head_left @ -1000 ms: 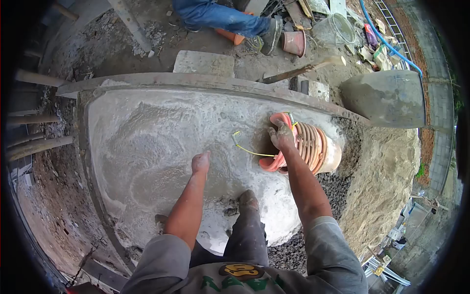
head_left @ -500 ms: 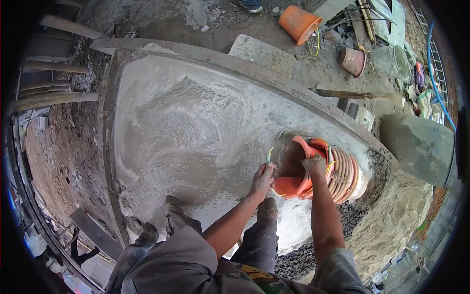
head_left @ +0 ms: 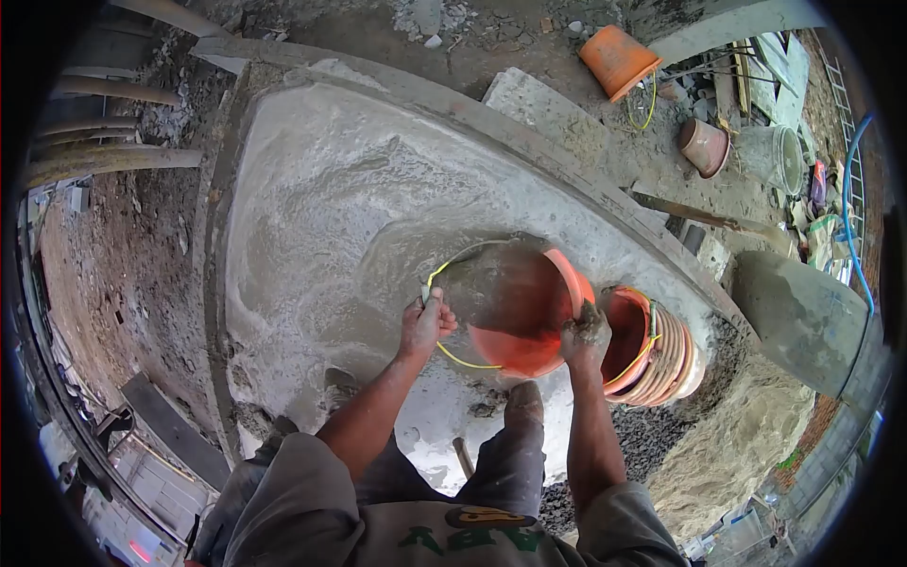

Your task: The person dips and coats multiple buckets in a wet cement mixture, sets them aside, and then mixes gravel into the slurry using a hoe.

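Observation:
An orange bucket (head_left: 521,354) is tipped over the wet grey mix, its wide mouth toward the left. My left hand (head_left: 428,323) is closed around its thin bail handle (head_left: 460,361), which has yellow covering. My right hand (head_left: 587,336), coated in grey, grips the bucket at its right side; the fingertips are partly hidden. Just right of that hand lies a stack of nested buckets (head_left: 669,350) on its side, its mouth apart from the held bucket. Wet cement mix (head_left: 321,198) fills the framed area.
A long board (head_left: 453,106) borders the mix at the back. Beyond it lie another orange bucket (head_left: 616,64), a smaller bucket (head_left: 705,147) and a clear bucket (head_left: 770,158). A grey drum (head_left: 803,317) stands right, beside a sand pile (head_left: 746,416) and dark gravel (head_left: 638,449).
The orange bucket has come away from the nested stack, moving left over the mix. Both hands have moved left with it, and its handle is swung out.

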Tool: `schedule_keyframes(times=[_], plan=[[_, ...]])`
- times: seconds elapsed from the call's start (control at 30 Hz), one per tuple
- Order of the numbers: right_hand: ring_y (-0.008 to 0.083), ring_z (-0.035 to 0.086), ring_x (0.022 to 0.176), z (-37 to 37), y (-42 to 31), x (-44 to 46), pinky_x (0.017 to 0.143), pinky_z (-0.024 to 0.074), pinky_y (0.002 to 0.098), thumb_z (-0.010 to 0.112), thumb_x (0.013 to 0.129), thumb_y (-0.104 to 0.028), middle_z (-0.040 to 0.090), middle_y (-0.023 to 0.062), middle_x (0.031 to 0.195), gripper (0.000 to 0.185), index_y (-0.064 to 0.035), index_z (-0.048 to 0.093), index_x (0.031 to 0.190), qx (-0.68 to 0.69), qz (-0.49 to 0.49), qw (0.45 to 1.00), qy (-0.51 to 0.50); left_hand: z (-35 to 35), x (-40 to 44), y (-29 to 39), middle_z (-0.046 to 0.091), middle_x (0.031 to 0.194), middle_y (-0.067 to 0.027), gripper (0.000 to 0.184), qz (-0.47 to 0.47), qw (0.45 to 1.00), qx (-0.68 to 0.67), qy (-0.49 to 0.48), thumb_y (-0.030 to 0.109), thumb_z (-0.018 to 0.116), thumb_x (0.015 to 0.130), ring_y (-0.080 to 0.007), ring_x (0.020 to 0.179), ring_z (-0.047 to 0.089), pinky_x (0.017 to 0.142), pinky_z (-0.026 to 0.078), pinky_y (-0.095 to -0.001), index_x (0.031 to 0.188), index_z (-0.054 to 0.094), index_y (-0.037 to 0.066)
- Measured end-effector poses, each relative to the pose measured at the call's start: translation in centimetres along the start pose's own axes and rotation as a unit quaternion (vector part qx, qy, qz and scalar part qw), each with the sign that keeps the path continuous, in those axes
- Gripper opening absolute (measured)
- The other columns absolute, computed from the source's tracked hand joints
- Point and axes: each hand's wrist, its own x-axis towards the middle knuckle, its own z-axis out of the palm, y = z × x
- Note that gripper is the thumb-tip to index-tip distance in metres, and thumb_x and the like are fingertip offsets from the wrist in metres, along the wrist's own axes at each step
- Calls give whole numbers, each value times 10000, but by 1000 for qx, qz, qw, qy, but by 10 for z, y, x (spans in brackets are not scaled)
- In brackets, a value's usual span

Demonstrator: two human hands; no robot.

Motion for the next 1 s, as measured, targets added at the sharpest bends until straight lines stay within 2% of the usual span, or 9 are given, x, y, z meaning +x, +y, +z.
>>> schedule_keyframes(times=[0.17,0.3,0.37,0.43,0.5,0.57,0.73,0.87,1.0], plan=[[363,564,640,-8,-34,-4,581,475,433,594,691,-97,525,184,772,543,-62,496,1224,-85,-53,995,-16,32,39,-61,604,693,-79,402,-41,996,-62,-53,439,529,871,-182,598,622,551,513,-297,796,537,45],[373,590,764,28,7,-3,622,496,410,622,761,-208,561,226,922,561,-96,434,1277,-72,-173,965,-185,52,95,-117,507,653,7,339,-37,992,-79,-93,380,550,878,-98,515,475,526,468,-279,838,556,43],[361,595,812,2,6,30,687,497,393,655,753,-257,570,237,946,550,-60,476,1234,-83,-99,991,-24,62,124,-113,451,637,36,293,-39,996,-64,-48,352,555,880,-69,499,413,493,452,-267,843,559,61],[332,608,785,2,35,73,720,491,380,691,727,-347,583,221,924,568,-5,536,1154,-323,-147,906,229,63,151,-127,451,629,41,276,-42,998,-45,-21,347,553,881,-63,500,422,478,446,-263,848,562,73],[293,593,858,50,122,106,800,458,364,729,678,-440,596,197,876,669,30,547,1118,-259,-7,940,222,63,163,-137,448,616,54,248,-52,997,-45,-19,345,551,882,-58,493,425,461,447,-265,814,548,106],[270,548,933,42,137,143,837,418,363,732,655,-501,595,183,836,726,42,539,1096,21,211,977,38,56,162,-137,447,611,58,244,-75,994,-59,43,349,552,881,-57,486,423,456,448,-265,791,536,123],[293,547,935,111,49,114,830,419,385,663,736,-459,604,170,911,563,-62,565,1123,-98,99,989,47,4,148,-141,431,601,62,222,-94,980,-174,-26,317,544,892,-55,515,427,552,475,-292,740,517,158],[312,575,908,152,27,118,800,428,388,615,777,-460,613,191,993,541,-37,577,1112,-26,69,996,51,-1,135,-120,384,573,52,296,-130,954,-235,-136,330,480,923,-88,532,410,633,436,-328,679,468,164],[307,590,830,158,28,143,769,441,374,624,762,-489,635,177,897,558,-15,606,1055,21,180,981,-71,-24,134,-124,337,510,45,340,-173,922,-282,-200,303,490,914,-108,497,372,627,389,-320,615,409,161]])
